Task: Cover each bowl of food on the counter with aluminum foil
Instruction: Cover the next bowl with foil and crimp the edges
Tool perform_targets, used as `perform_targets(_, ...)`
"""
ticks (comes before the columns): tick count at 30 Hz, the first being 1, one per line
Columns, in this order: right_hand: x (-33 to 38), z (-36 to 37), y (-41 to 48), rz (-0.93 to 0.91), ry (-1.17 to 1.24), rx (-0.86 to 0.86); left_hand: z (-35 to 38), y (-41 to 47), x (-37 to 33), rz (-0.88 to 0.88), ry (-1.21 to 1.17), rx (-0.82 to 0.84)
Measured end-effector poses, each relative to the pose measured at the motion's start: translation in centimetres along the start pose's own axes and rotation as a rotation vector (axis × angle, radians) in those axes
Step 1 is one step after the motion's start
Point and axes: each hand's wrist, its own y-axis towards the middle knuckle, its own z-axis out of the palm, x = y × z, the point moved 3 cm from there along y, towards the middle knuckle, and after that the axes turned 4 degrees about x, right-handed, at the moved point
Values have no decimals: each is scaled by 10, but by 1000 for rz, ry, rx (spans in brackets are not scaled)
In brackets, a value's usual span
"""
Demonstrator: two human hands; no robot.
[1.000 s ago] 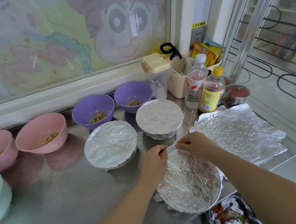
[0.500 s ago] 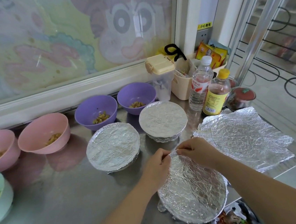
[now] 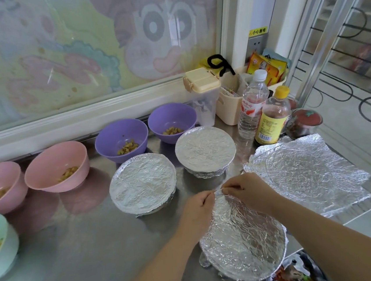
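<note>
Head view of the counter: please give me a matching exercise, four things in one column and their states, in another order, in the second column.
1. nearest foil-covered bowl
2. left purple bowl
3. loose foil sheet
4. yellow-capped bottle

a. uncovered, food inside
b. lying flat, far right
c. foil edge pinched by left hand and right hand
d. upright beside water bottle

Pairs: 1-c, 2-a, 3-b, 4-d.

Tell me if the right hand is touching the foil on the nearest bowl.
Touching. The head view shows the right hand pinching the foil at its far edge.
</note>
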Motion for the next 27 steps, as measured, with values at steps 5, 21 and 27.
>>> perform_targets(5, 5, -3, 1, 13, 25, -1, 2, 1, -1, 43, 112, -49)
perform_targets(21, 10, -1, 4, -23, 47, 45, 3, -3, -6, 68, 161, -86)
perform_targets(27, 13, 1, 4, -32, 23, 53, 3, -5, -3, 51, 151, -113)
